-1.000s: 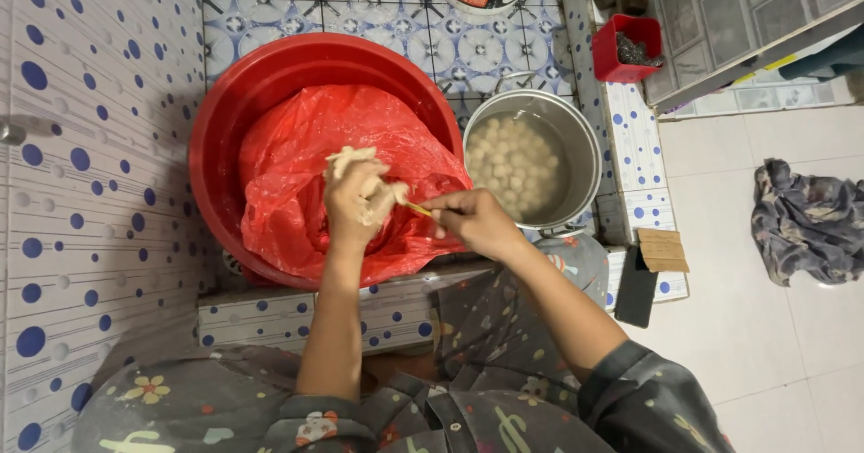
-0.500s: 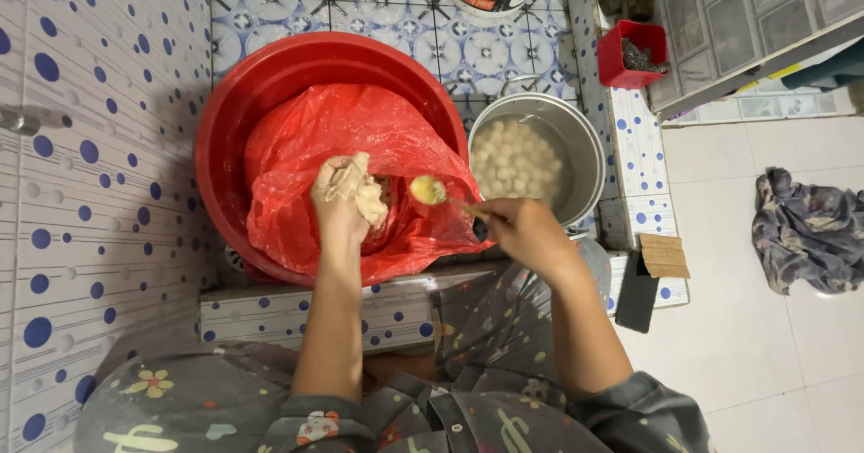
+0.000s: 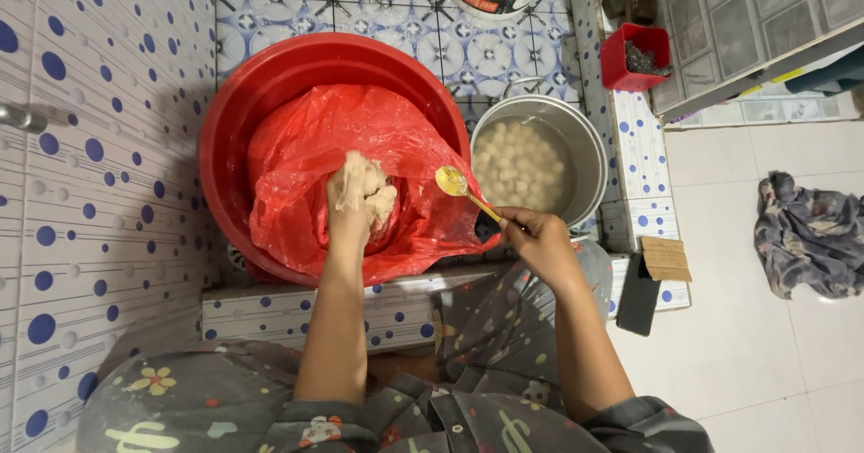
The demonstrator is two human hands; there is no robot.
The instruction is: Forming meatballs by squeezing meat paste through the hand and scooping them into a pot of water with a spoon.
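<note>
My left hand (image 3: pixel 360 197) is closed around a lump of pale paste (image 3: pixel 371 183), squeezing it, and the hand is smeared with the stuff. It sits over the red plastic bag (image 3: pixel 306 174) that lines the big red basin (image 3: pixel 261 84); the rest of the paste is hidden down inside the bag, under my fist. My right hand (image 3: pixel 538 242) is shut on the handle of a yellow spoon (image 3: pixel 453 182), bowl held up and out between the bag and the metal pot (image 3: pixel 585 147). The spoon's bowl looks empty or nearly so.

The pot stands just beside the basin, to its right, and it is already well filled with pale round balls (image 3: pixel 520 163) lying in water. So I judge a good share of the balls is made. How much paste is left in the bag I cannot tell, since the plastic folds over it, but my fist is full, so more remains to shape.

Both forearms reach forward from my lap over the tiled ledge (image 3: pixel 270 304). The left wrist is straight, knuckles up. The right wrist is bent inward, the spoon pointing up and to the left.
</note>
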